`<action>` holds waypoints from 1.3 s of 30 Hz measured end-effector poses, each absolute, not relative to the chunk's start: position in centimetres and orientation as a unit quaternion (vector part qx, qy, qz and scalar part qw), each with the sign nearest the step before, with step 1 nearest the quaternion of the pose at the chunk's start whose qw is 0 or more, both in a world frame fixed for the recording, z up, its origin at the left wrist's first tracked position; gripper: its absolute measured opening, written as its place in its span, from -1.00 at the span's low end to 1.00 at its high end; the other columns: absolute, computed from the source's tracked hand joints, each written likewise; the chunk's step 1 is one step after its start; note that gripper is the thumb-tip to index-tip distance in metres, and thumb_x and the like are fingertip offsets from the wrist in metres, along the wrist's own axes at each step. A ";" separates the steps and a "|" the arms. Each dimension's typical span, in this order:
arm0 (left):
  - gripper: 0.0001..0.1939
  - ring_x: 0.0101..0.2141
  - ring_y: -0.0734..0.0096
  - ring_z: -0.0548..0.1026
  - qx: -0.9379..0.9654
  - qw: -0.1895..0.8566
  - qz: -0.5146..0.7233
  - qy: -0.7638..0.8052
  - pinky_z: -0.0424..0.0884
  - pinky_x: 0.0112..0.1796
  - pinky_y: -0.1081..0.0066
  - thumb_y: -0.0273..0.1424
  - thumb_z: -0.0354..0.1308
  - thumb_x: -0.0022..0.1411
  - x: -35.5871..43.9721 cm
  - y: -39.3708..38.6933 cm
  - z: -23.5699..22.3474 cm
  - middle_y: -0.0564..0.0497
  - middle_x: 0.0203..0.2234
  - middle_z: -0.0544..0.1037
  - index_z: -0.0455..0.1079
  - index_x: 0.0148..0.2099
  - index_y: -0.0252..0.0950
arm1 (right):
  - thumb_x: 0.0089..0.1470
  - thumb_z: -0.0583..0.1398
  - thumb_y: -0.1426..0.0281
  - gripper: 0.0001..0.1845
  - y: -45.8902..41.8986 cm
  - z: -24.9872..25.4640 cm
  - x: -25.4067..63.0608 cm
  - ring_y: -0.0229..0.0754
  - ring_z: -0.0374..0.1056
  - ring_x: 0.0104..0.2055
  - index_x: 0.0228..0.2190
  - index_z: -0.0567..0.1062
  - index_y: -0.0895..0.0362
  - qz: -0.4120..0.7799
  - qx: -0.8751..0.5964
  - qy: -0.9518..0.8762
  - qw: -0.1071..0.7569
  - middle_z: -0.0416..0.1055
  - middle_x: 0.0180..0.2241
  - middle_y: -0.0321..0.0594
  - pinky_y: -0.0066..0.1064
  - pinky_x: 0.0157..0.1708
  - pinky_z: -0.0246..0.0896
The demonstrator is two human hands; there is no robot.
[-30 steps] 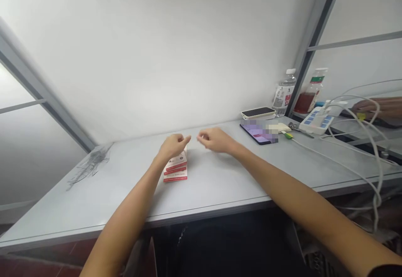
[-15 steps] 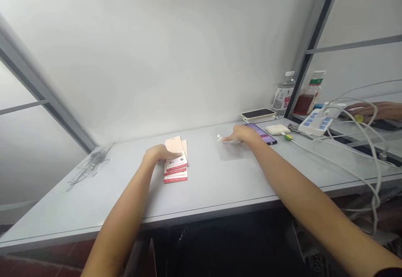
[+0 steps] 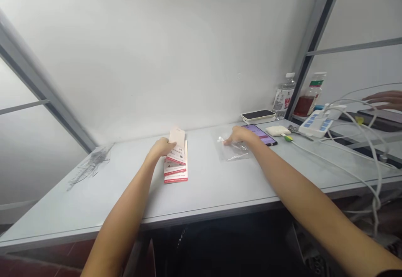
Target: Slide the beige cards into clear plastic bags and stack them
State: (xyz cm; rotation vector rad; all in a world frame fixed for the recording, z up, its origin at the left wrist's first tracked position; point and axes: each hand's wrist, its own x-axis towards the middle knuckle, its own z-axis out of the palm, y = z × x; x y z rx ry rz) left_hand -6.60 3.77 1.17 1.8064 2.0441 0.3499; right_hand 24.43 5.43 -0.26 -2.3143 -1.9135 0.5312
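Note:
My left hand (image 3: 161, 147) pinches the top one of several flat paper packets. This pale pink and white packet (image 3: 176, 146) has a red lower edge and is tilted up off the others. Under it, more packets (image 3: 176, 177) with red edges lie fanned on the desk. My right hand (image 3: 241, 134) is closed at the edge of a clear plastic bag (image 3: 234, 155), its thumb near a small white slider tab (image 3: 220, 139). The bag rests mostly flat, partly hidden by that hand.
Behind my right hand lies a phone with a lit screen (image 3: 260, 134). Beyond are a cased phone (image 3: 258, 116), a white charger (image 3: 278, 131), a water bottle (image 3: 284, 97) and a power strip (image 3: 315, 123) with loose cables. Another person's hand (image 3: 386, 99) is at far right.
My left hand has lifted and tilted the top packet away from the fanned pile. Near my right hand the bag's film has puffed up slightly. The other person's hand has moved right.

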 end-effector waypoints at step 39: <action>-0.61 -0.57 0.42 0.44 0.671 0.300 0.482 0.477 0.33 -0.54 0.48 -0.11 0.03 0.09 -1.3 -0.6 2.2 0.06 -0.63 0.47 0.35 -0.21 -0.32 | 0.02 0.06 0.40 -0.53 0.9 0.7 17.0 -0.26 0.33 -0.40 0.01 0.15 0.12 0.092 -0.490 -0.696 0.516 0.34 -0.11 -0.14 -0.37 -0.28 0.23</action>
